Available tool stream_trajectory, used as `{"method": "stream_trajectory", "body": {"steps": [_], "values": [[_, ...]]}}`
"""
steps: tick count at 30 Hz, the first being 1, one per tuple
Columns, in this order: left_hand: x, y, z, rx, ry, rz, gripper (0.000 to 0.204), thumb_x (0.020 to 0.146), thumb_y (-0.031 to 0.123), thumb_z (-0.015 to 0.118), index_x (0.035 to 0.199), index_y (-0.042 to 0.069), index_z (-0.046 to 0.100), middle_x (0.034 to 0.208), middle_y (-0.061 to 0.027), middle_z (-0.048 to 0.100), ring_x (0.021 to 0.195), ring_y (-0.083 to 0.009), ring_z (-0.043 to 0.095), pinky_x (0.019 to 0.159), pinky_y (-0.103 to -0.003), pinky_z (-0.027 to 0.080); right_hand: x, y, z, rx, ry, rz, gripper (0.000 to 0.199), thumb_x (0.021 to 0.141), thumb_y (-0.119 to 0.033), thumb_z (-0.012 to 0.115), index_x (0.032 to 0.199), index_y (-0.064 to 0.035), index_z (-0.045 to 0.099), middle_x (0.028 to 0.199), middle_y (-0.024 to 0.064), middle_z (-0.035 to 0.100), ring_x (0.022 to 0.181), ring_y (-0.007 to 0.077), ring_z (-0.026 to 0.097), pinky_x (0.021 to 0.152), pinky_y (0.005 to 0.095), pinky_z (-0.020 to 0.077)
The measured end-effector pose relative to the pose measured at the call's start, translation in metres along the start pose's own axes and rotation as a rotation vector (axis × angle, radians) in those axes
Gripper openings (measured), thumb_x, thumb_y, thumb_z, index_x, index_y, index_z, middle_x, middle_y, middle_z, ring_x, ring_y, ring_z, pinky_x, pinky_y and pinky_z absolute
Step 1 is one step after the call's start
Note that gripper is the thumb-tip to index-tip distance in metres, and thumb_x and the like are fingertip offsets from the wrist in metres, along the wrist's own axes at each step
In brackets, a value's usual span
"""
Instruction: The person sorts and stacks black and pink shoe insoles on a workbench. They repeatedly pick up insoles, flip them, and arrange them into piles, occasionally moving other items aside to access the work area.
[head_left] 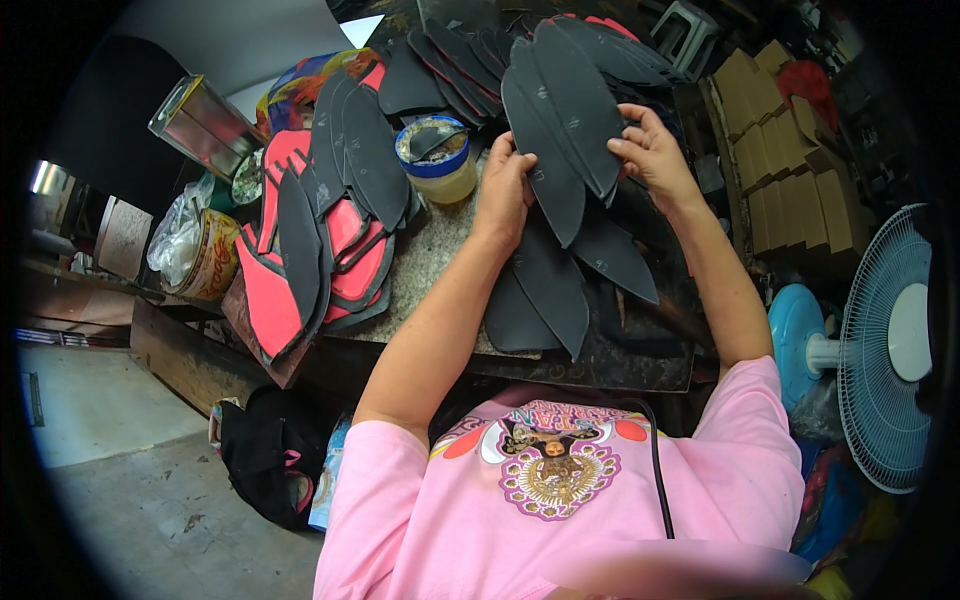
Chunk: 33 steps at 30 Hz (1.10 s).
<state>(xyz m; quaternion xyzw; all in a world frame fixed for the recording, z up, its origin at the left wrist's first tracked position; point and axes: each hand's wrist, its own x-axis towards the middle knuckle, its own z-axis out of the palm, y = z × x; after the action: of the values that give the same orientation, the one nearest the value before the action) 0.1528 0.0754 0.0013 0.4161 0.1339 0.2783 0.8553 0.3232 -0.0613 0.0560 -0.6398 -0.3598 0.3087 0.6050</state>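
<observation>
Several dark shoe soles [562,110], overlapping like a fan and bearing small pale marks, are held up over the table between my two hands. My left hand [507,187] pinches their left edge, thumb on the front face. On the opposite edge, my right hand [652,158] grips with thumb and fingers, the little gap between them showing at the rim. Below the held soles lie more black soles [540,292] fanned out on the tabletop. Left of my left hand stands a blue-rimmed tub [440,185] of yellowish stuff, with a dark scrap across its mouth.
Piles of black soles [372,150] and pink-faced pieces [268,310] cover the table's left side; more soles [455,70] lie at the back. A metal can [208,125] and a bucket [212,255] stand far left. Brown boxes [790,180] and a fan [880,340] are at right.
</observation>
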Motion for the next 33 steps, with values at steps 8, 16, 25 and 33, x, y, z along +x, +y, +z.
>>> {"method": "stream_trajectory", "body": {"steps": [8, 16, 25, 33], "values": [[-0.007, 0.004, 0.009, -0.239, -0.013, 0.036, 0.034, 0.105, 0.016, 0.039, 0.138, 0.007, 0.044, 0.130, -0.0070, 0.058, 0.118, -0.0203, 0.059, 0.101, -0.038, 0.049, -0.012, 0.006, 0.015, -0.046, -0.097, -0.027, 0.067, 0.089, -0.005, 0.067, 0.150, -0.0046, 0.038, 0.098, -0.0010, 0.051, 0.091, 0.0089, 0.055, 0.076, 0.0237, 0.0498], [-0.009, -0.003, 0.013, 0.104, -0.029, 0.102, 0.053, 0.106, 0.033, 0.045, 0.150, 0.007, 0.032, 0.136, -0.0094, 0.051, 0.122, -0.0192, 0.053, 0.101, -0.038, 0.047, -0.008, 0.006, 0.041, 0.068, -0.144, 0.048, 0.063, 0.090, -0.001, 0.059, 0.150, -0.0068, 0.037, 0.100, -0.0002, 0.054, 0.085, 0.0052, 0.053, 0.068, 0.0178, 0.0426], [-0.008, -0.012, 0.006, 0.453, -0.013, 0.217, 0.047, 0.105, 0.033, 0.046, 0.142, 0.003, 0.041, 0.117, -0.0092, 0.057, 0.095, -0.0141, 0.059, 0.077, -0.027, 0.052, 0.113, 0.043, -0.002, -0.351, 0.131, -0.183, 0.076, 0.085, -0.003, 0.055, 0.155, -0.0047, 0.025, 0.102, 0.0105, 0.064, 0.089, 0.0230, 0.063, 0.083, 0.0331, 0.0501], [-0.019, -0.012, 0.015, 0.917, -0.048, 0.542, 0.028, 0.095, 0.017, 0.060, 0.118, 0.002, 0.061, 0.094, -0.0152, 0.063, 0.084, -0.0256, 0.065, 0.074, -0.035, 0.052, 0.162, 0.052, -0.039, -1.074, 0.069, -0.135, 0.110, 0.075, -0.034, 0.083, 0.159, -0.0161, 0.013, 0.130, 0.0286, 0.058, 0.121, 0.0461, 0.055, 0.102, 0.0513, 0.0456]]}}
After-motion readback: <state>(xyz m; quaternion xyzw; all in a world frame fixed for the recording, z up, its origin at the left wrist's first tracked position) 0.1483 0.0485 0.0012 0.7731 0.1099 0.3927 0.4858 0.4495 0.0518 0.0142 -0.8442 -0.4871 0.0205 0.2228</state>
